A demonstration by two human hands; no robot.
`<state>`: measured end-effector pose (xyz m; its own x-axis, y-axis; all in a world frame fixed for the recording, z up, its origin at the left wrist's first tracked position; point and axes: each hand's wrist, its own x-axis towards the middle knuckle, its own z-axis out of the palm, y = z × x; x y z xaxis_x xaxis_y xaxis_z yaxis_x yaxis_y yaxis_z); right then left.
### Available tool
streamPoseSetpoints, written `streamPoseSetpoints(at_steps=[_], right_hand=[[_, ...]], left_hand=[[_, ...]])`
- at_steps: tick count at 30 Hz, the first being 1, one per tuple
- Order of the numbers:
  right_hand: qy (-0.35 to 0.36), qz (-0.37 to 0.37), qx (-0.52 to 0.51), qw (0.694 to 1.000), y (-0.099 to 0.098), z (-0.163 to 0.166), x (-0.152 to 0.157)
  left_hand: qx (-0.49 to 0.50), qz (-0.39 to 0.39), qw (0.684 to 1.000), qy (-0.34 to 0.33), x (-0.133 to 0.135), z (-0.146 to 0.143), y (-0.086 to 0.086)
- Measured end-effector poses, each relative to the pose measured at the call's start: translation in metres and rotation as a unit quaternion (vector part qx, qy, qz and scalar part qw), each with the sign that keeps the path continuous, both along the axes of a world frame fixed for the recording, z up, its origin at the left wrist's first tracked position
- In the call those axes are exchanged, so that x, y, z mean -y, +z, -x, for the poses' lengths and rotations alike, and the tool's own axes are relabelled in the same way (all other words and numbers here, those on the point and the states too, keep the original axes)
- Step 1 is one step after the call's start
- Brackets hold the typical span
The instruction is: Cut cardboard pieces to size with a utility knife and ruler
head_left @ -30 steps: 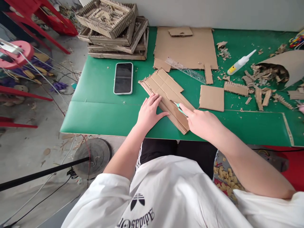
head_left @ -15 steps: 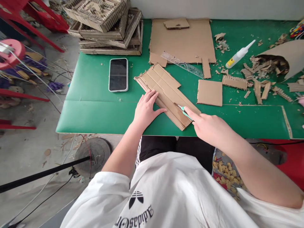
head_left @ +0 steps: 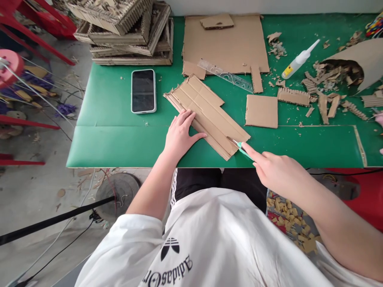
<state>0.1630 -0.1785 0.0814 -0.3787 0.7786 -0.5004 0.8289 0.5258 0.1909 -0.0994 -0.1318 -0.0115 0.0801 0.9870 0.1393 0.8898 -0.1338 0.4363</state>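
A long piece of corrugated cardboard (head_left: 206, 109) lies slantwise near the front edge of the green table. My left hand (head_left: 181, 133) rests on its left edge with the fingers stretched out and the thumb spread apart. In my right hand (head_left: 272, 167) is a craft knife (head_left: 243, 148) with a green handle, the index finger laid along it. Its blade tip meets the cardboard near the lower right end. A square cardboard piece (head_left: 261, 111) lies to the right, apart from both hands.
Behind the work lie a large cardboard sheet (head_left: 224, 44) and a clear ruler (head_left: 226, 75). A phone (head_left: 143, 91) is at left, below stacked cardboard frames (head_left: 128, 44). A glue bottle (head_left: 301, 59) and cardboard scraps (head_left: 329, 105) lie at right.
My right hand has drawn the knife down and to the right along the cardboard. My left hand keeps its place on the piece. The whole view has shifted slightly.
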Motion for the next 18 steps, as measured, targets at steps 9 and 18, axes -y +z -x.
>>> streamPoseSetpoints(at_steps=[9, 18], right_hand=[[0.000, -0.014, 0.015, 1.000, -0.001, -0.024, 0.024], [-0.005, -0.027, -0.019, 0.999, -0.005, -0.041, 0.037]], left_hand=[[0.005, -0.005, 1.000, -0.008, 0.000, 0.001, -0.001], [0.010, -0.006, 1.000, -0.011, 0.001, 0.001, -0.001]])
